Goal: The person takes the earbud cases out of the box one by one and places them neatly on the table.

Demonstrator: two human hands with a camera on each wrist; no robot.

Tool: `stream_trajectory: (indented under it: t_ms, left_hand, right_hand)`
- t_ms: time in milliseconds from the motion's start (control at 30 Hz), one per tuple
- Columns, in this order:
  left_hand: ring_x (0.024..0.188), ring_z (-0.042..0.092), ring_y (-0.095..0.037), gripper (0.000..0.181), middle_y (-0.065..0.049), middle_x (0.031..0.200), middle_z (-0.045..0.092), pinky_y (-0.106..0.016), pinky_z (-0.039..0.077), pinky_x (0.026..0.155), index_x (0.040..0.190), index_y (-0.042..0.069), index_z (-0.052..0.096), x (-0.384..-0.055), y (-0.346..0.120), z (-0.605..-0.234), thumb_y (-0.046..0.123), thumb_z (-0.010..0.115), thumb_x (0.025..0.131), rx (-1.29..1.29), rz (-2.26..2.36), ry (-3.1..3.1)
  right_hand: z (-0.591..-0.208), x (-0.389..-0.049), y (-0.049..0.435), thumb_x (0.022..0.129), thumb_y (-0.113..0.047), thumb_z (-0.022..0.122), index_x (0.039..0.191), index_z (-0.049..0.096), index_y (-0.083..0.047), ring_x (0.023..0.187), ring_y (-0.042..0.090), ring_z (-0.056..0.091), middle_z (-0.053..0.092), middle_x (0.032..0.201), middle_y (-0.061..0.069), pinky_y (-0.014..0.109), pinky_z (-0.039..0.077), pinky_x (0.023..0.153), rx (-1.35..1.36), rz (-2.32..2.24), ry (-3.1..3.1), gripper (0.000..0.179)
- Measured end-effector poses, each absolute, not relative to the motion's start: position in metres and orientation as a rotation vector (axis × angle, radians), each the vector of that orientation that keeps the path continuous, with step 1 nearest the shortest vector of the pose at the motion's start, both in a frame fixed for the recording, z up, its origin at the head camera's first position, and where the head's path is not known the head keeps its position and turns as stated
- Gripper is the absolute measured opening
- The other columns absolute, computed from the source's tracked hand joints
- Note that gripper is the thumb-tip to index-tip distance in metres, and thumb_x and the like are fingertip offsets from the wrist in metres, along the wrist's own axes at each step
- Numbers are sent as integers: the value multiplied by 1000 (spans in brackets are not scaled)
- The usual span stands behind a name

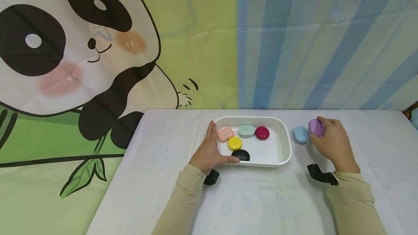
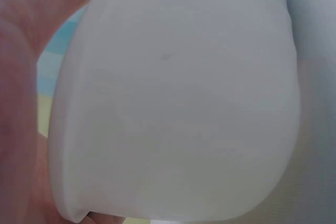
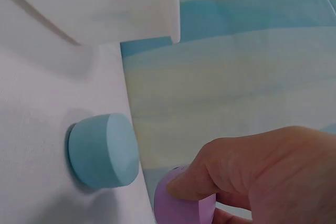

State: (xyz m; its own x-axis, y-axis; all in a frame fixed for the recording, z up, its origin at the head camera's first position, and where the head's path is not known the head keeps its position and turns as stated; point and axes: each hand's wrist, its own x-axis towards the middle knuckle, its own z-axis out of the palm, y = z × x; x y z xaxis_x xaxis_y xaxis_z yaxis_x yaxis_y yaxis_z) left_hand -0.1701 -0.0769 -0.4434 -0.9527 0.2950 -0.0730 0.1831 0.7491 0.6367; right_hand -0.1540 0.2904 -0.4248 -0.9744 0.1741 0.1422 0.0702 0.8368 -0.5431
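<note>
My right hand pinches a small purple rounded piece between thumb and fingers, over the right part of the table. In the right wrist view the purple piece shows at the bottom, partly covered by the thumb. Just left of it a light blue rounded piece sits on the table, apart from the hand. My left hand grips the left end of a white tray, thumb over the near rim and fingers along the left end. The tray's outer wall fills the left wrist view.
Inside the tray lie a pink piece, a pale green one, a dark red one, a yellow one and a black one. A white cloth covers the table. Behind it hangs a printed curtain.
</note>
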Motion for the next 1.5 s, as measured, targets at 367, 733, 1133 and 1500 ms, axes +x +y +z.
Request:
stream_trajectory:
  t_ms: [367, 733, 1133, 1500]
  left_hand:
    - [137, 24, -26, 142, 2, 154, -14, -39, 35, 103, 149, 11, -7, -170, -77, -445, 67, 78, 51, 378, 986, 2779]
    - [137, 24, -24, 141, 3, 154, -15, -38, 35, 103, 148, 13, -9, -170, -77, -446, 66, 78, 51, 379, 987, 2779]
    - [137, 24, -25, 141, 3, 154, -14, -39, 35, 103, 149, 12, -8, -170, -77, -446, 67, 78, 51, 382, 998, 2775]
    - [137, 23, -24, 141, 2, 154, -14, -38, 34, 103, 149, 12, -8, -171, -78, -447, 67, 77, 51, 384, 979, 2782]
  right_hand:
    - [-441, -157, 301, 78, -10, 61, 125, 44, 17, 105, 53, 39, 43, 115, 42, 65, 36, 83, -119, 788, -2805, 57]
    - [-454, -159, 307, 76, -10, 60, 126, 43, 16, 104, 53, 40, 43, 115, 41, 63, 35, 84, -116, 781, -2873, 59]
    - [-456, -157, 308, 75, -9, 62, 126, 43, 16, 104, 53, 39, 44, 114, 41, 63, 33, 85, -80, 782, -2900, 60]
    - [-448, -159, 307, 75, -11, 66, 131, 42, 9, 106, 58, 36, 38, 120, 43, 66, 36, 82, -156, 808, -2906, 64]
